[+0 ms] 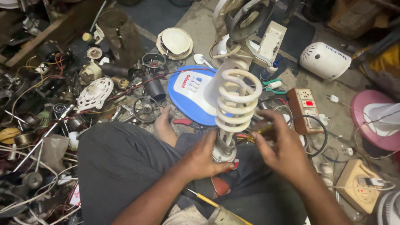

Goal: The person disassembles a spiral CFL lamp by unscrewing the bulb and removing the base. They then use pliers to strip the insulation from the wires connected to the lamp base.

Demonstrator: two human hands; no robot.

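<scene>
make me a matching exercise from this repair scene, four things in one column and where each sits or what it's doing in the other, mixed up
Things:
1. left hand
2. right hand
3. white domed cover
4. blue and white fan base

Places or states:
A. lies alone on the floor at upper right
B. holds a yellow-handled screwdriver beside the coiled white cord
C. lies flat on the floor behind the coiled cord
D. grips the round lower end of the fan stand

Pairs: 1-D, 2-B, 3-A, 4-C
</scene>
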